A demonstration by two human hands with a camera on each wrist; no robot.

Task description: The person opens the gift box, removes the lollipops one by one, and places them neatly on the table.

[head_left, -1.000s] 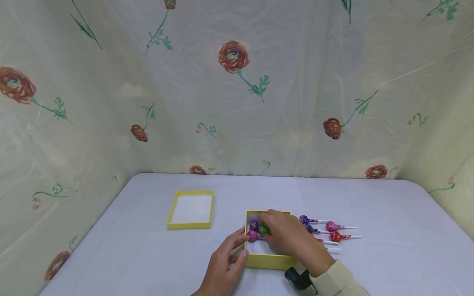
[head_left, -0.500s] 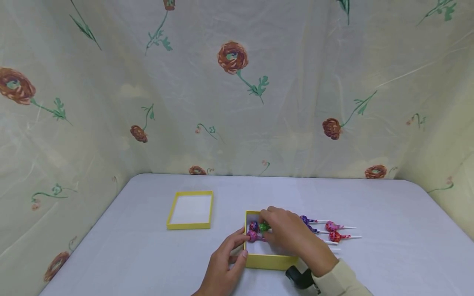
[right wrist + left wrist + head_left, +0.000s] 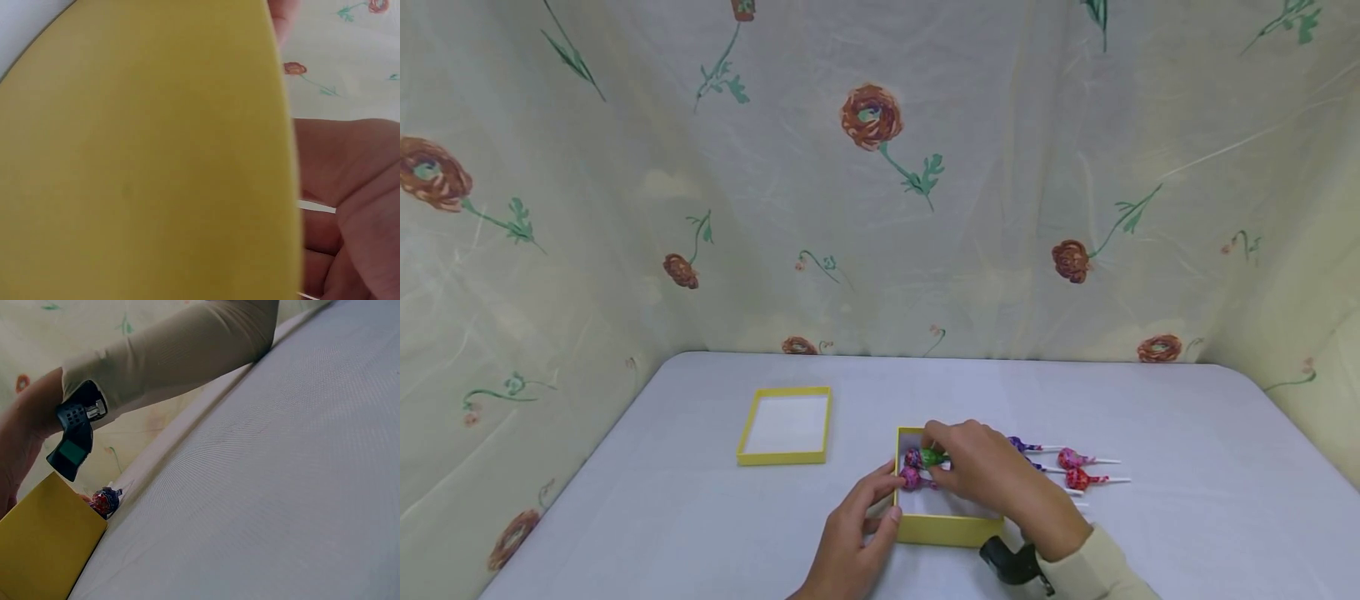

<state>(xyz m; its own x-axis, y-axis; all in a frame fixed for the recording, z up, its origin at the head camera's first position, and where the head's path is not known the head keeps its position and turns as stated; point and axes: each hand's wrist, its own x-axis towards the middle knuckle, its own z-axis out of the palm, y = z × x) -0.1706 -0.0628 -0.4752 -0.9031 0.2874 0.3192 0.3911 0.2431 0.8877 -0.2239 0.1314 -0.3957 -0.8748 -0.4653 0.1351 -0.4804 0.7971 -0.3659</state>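
Observation:
An open yellow box point(image 3: 950, 530) with a white inside sits near the front of the table. My left hand point(image 3: 856, 533) holds its left side, thumb by the front corner and a fingertip over the rim. Inside the box, my right hand point(image 3: 992, 473) pinches a green-wrapped lollipop point(image 3: 931, 457). Its head lies right beside a dark purple lollipop point(image 3: 913, 457), and a pink-purple lollipop point(image 3: 912, 478) is just in front. My right hand hides the box's right part. The right wrist view is mostly filled by the box wall point(image 3: 150, 150), with the palm point(image 3: 372, 194) beyond it.
Right of the box lie several lollipops, among them a pink one point(image 3: 1072, 458), a red one point(image 3: 1078, 478) and a purple one point(image 3: 1017, 443), sticks pointing right. A shallow yellow-rimmed lid point(image 3: 784, 457) rests at the back left. Flowered curtains point(image 3: 970, 275) surround the table.
The right hand has shifted the green lollipop slightly left inside the box, up against the dark purple one. My left hand has stayed on the box.

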